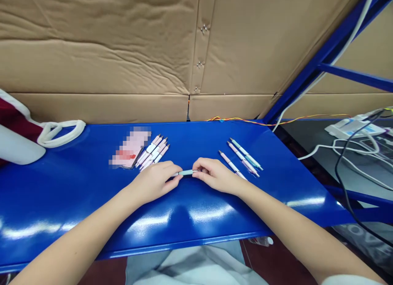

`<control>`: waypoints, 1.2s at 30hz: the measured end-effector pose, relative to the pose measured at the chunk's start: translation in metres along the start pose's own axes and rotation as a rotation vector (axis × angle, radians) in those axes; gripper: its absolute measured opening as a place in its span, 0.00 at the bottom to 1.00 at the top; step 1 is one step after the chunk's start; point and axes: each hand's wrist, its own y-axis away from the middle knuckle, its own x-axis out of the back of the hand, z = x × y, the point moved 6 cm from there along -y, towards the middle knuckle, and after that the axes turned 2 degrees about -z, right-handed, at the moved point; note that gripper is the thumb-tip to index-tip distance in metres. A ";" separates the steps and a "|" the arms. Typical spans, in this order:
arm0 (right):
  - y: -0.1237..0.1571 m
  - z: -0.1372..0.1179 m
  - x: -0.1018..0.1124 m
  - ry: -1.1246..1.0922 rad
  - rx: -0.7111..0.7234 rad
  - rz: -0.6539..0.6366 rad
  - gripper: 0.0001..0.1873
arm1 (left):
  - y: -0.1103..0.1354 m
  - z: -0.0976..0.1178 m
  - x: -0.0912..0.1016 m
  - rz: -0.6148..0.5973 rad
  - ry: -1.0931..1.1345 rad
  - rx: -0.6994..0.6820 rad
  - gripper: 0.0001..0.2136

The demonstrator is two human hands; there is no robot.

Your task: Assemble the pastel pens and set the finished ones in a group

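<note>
Carefully, the left hand [155, 180] and right hand [215, 175] are pinching a teal pen [186, 173] between curled fingers, pink pens [152, 152] lying left of it, mixed pens [241, 158] right.

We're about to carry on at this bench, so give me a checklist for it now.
1. Both hands on the pen: ok. The left hand and right hand both grip the teal pen.
2. Pen's middle intact: cannot tell. The fingers hide part of it.
3. Pink pen bundle clear of the left hand: cannot tell. They sit very close.
4. Loose pink pen clear of the right hand: not ok. Its end reaches the hand.
5. Orange and yellow wires off the blue metal bench top: ok. They run behind its back edge.
</note>
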 end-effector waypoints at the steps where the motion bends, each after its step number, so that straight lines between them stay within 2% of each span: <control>1: 0.000 0.000 0.000 -0.001 0.004 -0.012 0.07 | 0.000 0.000 0.000 0.005 0.003 -0.002 0.09; 5: 0.000 -0.002 -0.003 -0.041 0.018 -0.074 0.12 | 0.000 0.001 -0.001 0.016 0.004 -0.016 0.10; 8: -0.001 0.001 -0.003 -0.121 -0.045 -0.056 0.13 | -0.001 0.002 0.001 0.023 0.013 -0.004 0.10; 12: -0.003 0.013 0.003 -0.433 -0.226 0.109 0.10 | -0.001 0.011 0.002 -0.032 0.151 0.014 0.13; 14: -0.003 0.023 0.010 -0.612 -0.325 0.218 0.10 | 0.000 0.020 -0.002 -0.105 0.221 -0.030 0.17; 16: -0.002 0.035 0.019 -0.688 -0.416 0.312 0.10 | 0.001 0.026 -0.004 -0.122 0.185 -0.069 0.17; 18: 0.002 0.047 0.031 -0.590 -0.471 0.369 0.08 | 0.000 0.021 -0.003 -0.078 0.060 -0.057 0.14; 20: 0.005 0.052 0.045 -0.297 -0.455 0.400 0.08 | -0.002 0.007 0.003 0.011 -0.120 0.008 0.12; 23: 0.005 0.050 0.054 0.284 -0.382 0.304 0.07 | -0.002 -0.023 0.016 0.126 -0.333 0.190 0.10; 26: 0.005 0.049 0.053 0.652 -0.381 0.193 0.07 | -0.001 -0.045 0.022 0.106 -0.404 0.332 0.09; 30: 0.009 0.057 0.061 0.821 -0.467 0.171 0.08 | 0.000 -0.055 0.019 0.047 -0.401 0.392 0.09; 34: 0.014 0.069 0.072 0.822 -0.558 0.181 0.08 | 0.000 -0.057 0.016 0.052 -0.385 0.403 0.10; 36: 0.014 0.067 0.074 0.786 -0.528 0.226 0.10 | 0.000 -0.055 0.015 0.049 -0.365 0.395 0.09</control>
